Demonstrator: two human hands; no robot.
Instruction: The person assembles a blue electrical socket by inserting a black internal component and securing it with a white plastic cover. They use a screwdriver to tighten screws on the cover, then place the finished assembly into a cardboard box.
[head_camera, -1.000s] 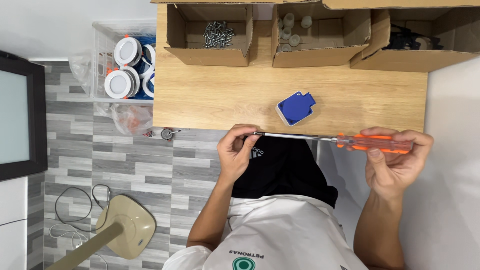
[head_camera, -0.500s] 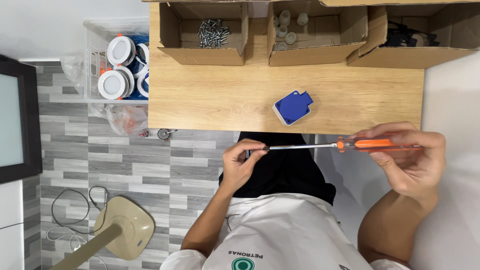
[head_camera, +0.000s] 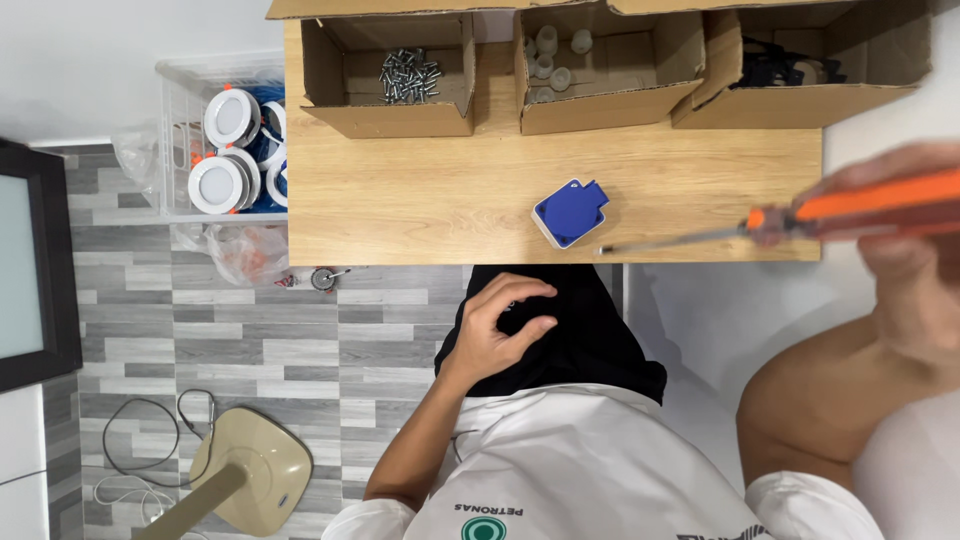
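The right hand (head_camera: 915, 250) is wrapped around an orange-handled screwdriver (head_camera: 760, 222), its steel tip aimed toward the blue-lidded socket box (head_camera: 570, 212) near the wooden table's (head_camera: 420, 195) front edge; the left hand (head_camera: 497, 335) hovers over the lap, fingers loosely curled, empty.

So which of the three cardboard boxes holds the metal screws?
The leftmost cardboard box, with a grey pile of screws; the middle box holds small white parts, the right box dark items.

Right hand (head_camera: 915, 240) grips orange screwdriver (head_camera: 780, 222), tip near blue socket (head_camera: 570, 212); left hand (head_camera: 497, 335) empty, fingers curled.
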